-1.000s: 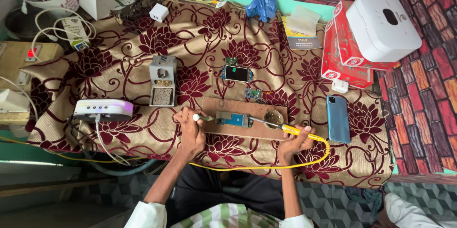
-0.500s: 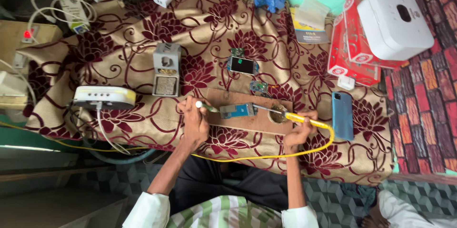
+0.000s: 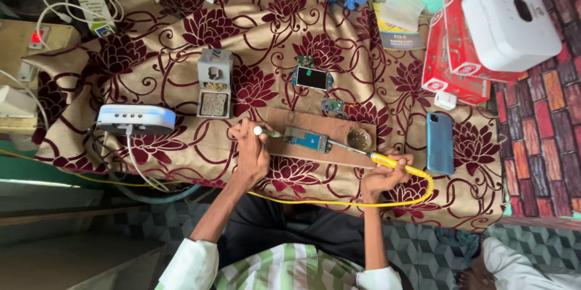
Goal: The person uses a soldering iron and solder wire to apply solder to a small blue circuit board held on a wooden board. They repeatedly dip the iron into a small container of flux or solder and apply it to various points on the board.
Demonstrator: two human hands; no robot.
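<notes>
Clearly the small blue circuit board (image 3: 307,140) is the delicate piece: thin, light, stiff and easily cracked or scorched, so by my judgement it is best held by its bare edges, never by the parts on its face. It lies flat on a brown wooden board (image 3: 339,129), roughly at the middle of the table. The left hand (image 3: 251,149), at nine o'clock from the circuit board, is closed around a slim white-tipped tool (image 3: 264,131) that points toward its left end. The right hand (image 3: 382,173), at four o'clock, grips a yellow-handled soldering iron (image 3: 396,165) whose metal tip reaches the circuit board's right end; its yellow cord (image 3: 339,201) loops along the table's near edge. A small round tin (image 3: 359,139) sits on the wooden board at three o'clock. The table wears a soft, wrinkled cream cloth with maroon flowers (image 3: 181,42), likely an uneven bed. A blue phone (image 3: 440,143) lies further right, a grey iron stand (image 3: 214,82) at ten o'clock. Brick-patterned wall covering (image 3: 544,102) runs along the right.
</notes>
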